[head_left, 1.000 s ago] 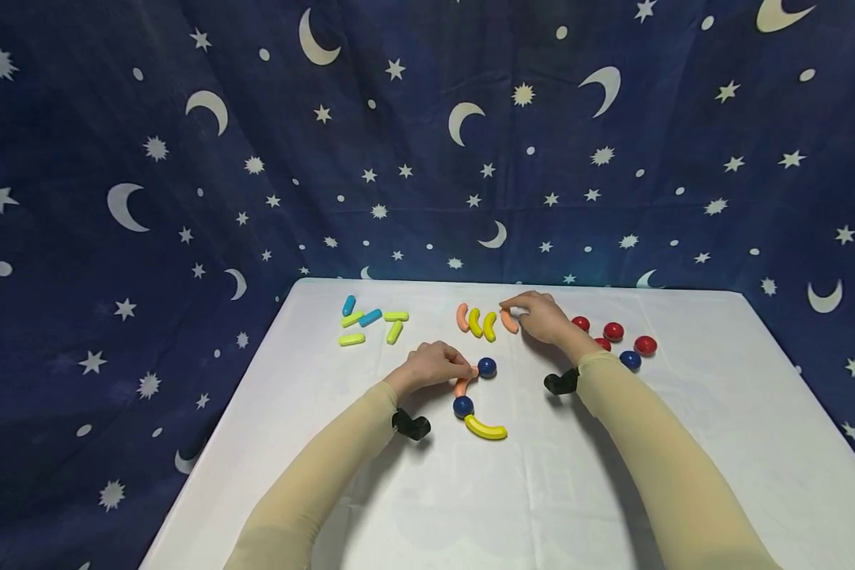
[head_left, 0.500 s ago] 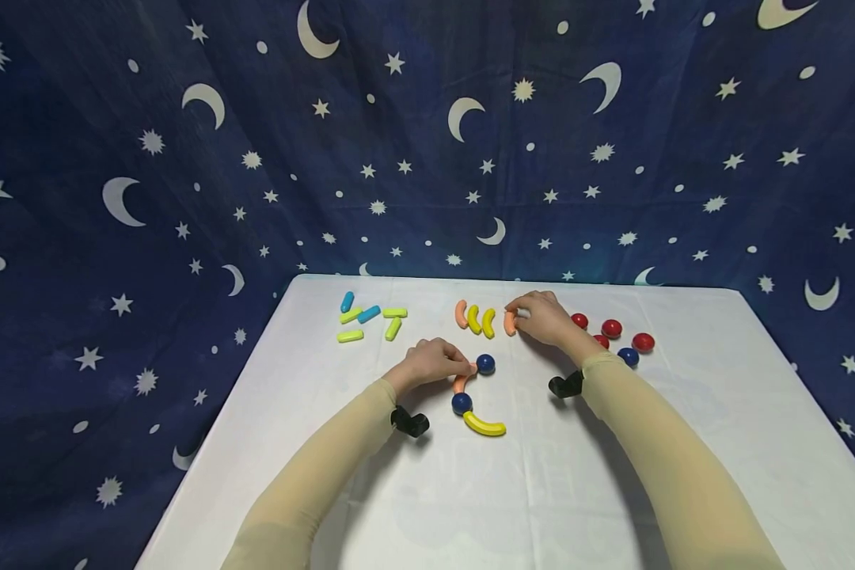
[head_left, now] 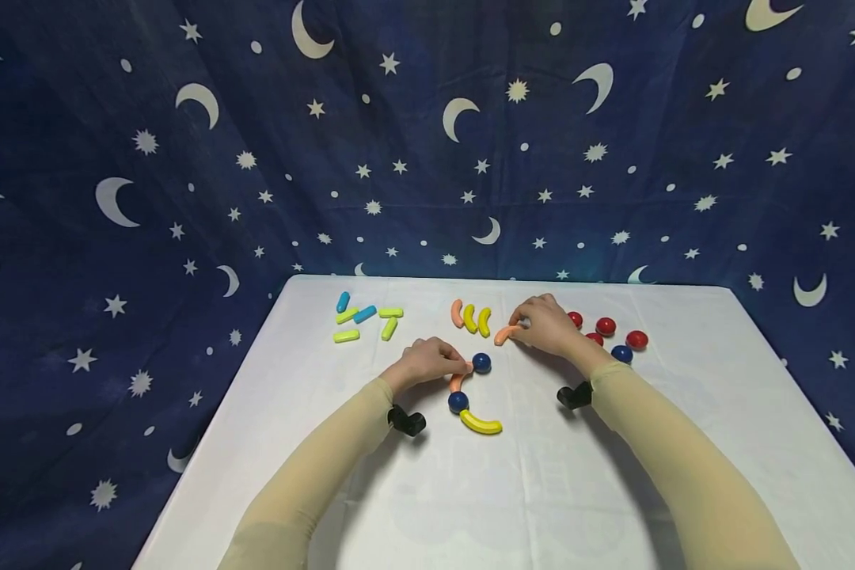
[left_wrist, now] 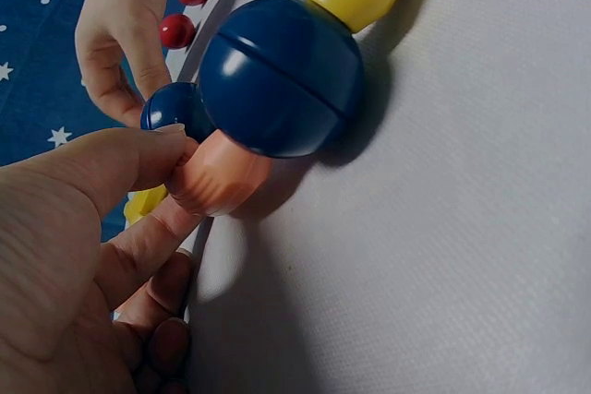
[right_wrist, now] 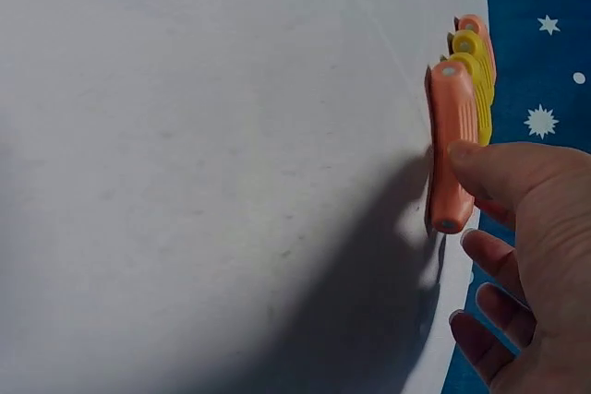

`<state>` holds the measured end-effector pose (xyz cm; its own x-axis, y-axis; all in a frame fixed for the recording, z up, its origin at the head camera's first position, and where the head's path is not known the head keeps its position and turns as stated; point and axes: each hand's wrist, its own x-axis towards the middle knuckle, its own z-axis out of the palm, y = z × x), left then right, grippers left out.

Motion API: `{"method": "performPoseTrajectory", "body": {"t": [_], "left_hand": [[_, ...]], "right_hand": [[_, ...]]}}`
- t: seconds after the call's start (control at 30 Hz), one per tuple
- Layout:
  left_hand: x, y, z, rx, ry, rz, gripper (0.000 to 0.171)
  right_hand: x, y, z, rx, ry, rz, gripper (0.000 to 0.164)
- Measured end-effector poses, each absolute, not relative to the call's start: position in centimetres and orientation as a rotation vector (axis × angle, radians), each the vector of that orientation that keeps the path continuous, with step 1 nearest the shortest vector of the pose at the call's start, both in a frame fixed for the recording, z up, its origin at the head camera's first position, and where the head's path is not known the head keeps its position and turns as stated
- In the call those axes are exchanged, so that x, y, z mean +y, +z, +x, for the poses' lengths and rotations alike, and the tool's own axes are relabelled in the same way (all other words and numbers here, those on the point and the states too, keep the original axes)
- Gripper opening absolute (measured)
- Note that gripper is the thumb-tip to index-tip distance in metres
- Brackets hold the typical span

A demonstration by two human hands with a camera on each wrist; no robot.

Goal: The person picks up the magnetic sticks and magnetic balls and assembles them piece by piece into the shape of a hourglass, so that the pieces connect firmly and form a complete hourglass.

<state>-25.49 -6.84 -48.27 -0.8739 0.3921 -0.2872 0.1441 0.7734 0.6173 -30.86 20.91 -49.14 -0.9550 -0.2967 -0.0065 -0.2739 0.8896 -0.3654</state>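
My left hand (head_left: 427,362) pinches a curved orange rod (left_wrist: 220,175) between thumb and fingers. Dark blue balls sit at both ends of this rod, the nearer ball (head_left: 458,402) and the farther ball (head_left: 480,362). From the nearer ball a curved yellow rod (head_left: 480,424) runs toward the right, so the pieces form one bent chain. To the right of it, my right hand (head_left: 549,326) holds a second curved orange rod (right_wrist: 452,122), its thumb against the rod's side. Grey dots mark this rod's ends in the right wrist view.
Beyond the chain lie another orange rod (head_left: 457,313) and two yellow curved rods (head_left: 484,322). Several short green sticks (head_left: 346,336) and two blue sticks (head_left: 365,314) are at the back left. Several red balls (head_left: 637,340) and a blue ball (head_left: 621,354) lie right of the right hand.
My right hand has taken hold of the second orange rod, turned it and drawn it slightly nearer, toward the chain. My left hand keeps its pinch with little movement.
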Motion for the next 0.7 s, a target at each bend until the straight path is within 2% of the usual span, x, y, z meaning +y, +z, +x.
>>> {"method": "performPoseTrajectory", "body": {"t": [0.7], "left_hand": [[-6.9, -48.3, -25.6, 2.553, 0.851, 0.386, 0.025]], "right_hand": [[20.6, -49.9, -27.8, 2.908, -0.753, -0.325, 0.036]]}}
